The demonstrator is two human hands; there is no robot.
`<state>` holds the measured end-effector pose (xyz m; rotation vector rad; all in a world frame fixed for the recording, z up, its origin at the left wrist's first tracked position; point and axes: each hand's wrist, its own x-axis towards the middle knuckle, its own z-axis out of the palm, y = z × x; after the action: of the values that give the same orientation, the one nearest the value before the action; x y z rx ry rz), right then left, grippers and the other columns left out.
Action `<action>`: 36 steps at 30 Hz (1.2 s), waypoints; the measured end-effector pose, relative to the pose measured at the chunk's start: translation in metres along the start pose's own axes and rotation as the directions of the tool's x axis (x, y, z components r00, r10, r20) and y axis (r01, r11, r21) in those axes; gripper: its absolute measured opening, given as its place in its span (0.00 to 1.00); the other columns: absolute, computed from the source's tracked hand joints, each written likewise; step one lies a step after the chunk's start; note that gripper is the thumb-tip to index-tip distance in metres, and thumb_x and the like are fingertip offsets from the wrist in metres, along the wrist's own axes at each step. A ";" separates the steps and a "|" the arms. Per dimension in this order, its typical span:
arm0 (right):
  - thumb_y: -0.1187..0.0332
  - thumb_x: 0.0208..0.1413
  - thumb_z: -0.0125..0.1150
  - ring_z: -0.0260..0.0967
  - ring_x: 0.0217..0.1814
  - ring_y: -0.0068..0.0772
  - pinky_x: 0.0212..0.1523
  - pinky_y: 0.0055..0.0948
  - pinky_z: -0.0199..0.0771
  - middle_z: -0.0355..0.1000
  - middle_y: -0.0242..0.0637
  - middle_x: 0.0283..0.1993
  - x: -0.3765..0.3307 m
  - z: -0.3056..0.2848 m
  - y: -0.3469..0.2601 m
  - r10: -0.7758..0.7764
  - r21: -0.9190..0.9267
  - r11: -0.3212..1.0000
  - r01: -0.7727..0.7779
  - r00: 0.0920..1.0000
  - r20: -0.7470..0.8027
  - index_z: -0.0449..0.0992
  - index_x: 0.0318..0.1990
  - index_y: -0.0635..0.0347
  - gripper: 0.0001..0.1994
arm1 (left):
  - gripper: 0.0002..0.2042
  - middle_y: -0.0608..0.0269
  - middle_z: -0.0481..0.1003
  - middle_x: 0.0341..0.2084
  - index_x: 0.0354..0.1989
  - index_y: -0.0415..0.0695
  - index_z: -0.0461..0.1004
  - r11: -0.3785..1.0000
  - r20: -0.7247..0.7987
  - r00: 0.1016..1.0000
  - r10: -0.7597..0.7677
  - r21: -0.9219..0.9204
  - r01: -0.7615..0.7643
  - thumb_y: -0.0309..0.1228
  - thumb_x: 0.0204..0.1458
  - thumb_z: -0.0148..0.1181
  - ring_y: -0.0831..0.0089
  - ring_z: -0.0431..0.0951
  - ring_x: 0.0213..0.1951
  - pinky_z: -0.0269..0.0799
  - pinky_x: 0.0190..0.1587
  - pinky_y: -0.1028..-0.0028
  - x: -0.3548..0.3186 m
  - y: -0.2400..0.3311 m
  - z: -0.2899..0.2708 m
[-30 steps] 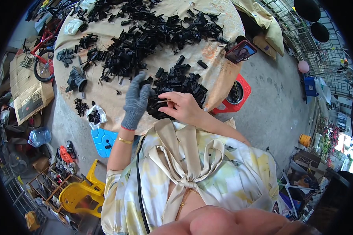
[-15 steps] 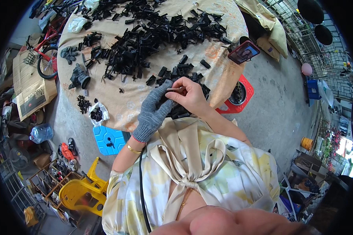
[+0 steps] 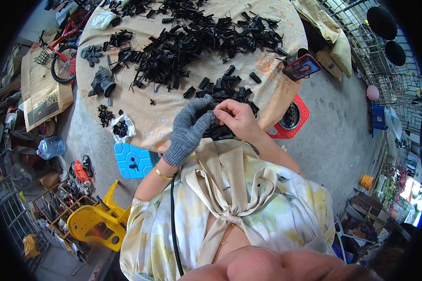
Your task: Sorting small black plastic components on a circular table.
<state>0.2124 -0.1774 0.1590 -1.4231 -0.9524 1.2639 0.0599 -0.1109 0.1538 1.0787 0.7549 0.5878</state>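
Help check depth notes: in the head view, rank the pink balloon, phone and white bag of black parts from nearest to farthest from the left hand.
1. White bag of black parts, left, on the table.
2. Phone, right, by the table's edge.
3. Pink balloon, far right, beyond it.

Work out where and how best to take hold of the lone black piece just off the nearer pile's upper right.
The black piece is probably best pinched at mid-length, across its narrow width, from above and the right: it is longish, lies slanted, and the nearer pile sits to its left. The bare right hand is the closer one.
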 end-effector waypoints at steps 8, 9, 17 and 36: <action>0.72 0.53 0.53 0.63 0.23 0.13 0.24 0.15 0.63 0.68 0.27 0.21 -0.001 0.002 -0.009 -0.045 -0.131 0.990 0.045 0.999 0.005 0.72 0.31 0.66 0.06 | 0.13 0.57 0.71 0.42 0.42 0.36 0.70 0.947 -0.021 0.978 0.206 0.258 -0.193 0.21 0.46 0.58 0.73 0.71 0.43 0.67 0.46 0.76 -0.004 0.005 0.002; 0.72 0.53 0.53 0.63 0.23 0.13 0.24 0.15 0.63 0.68 0.27 0.21 -0.002 0.003 -0.012 -0.045 -0.131 0.990 0.045 0.999 0.007 0.72 0.31 0.66 0.06 | 0.13 0.57 0.71 0.42 0.42 0.36 0.70 0.947 -0.023 0.978 0.206 0.258 -0.193 0.21 0.46 0.58 0.73 0.71 0.43 0.67 0.46 0.76 -0.004 0.006 0.002; 0.73 0.52 0.51 0.61 0.20 0.14 0.21 0.17 0.61 0.66 0.28 0.18 0.002 0.010 0.006 0.049 0.029 0.998 -0.049 0.999 0.014 0.73 0.29 0.67 0.06 | 0.14 0.56 0.73 0.35 0.37 0.39 0.73 0.658 0.074 0.847 0.526 0.596 -0.460 0.17 0.38 0.61 0.65 0.73 0.39 0.68 0.43 0.73 -0.003 0.006 0.000; 0.73 0.43 0.65 0.60 0.20 0.14 0.19 0.13 0.58 0.66 0.31 0.24 -0.010 0.005 -0.006 -0.476 -0.204 0.861 0.466 0.880 0.000 0.73 0.31 0.64 0.08 | 0.20 0.55 0.69 0.41 0.55 0.42 0.58 0.769 0.181 0.978 -0.106 -0.609 0.196 0.31 0.53 0.50 0.66 0.73 0.38 0.74 0.42 0.68 -0.004 0.003 -0.016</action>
<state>0.2062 -0.1848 0.1667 -1.2555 -1.3268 0.7793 0.0443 -0.1040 0.1527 0.4232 0.4612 0.5614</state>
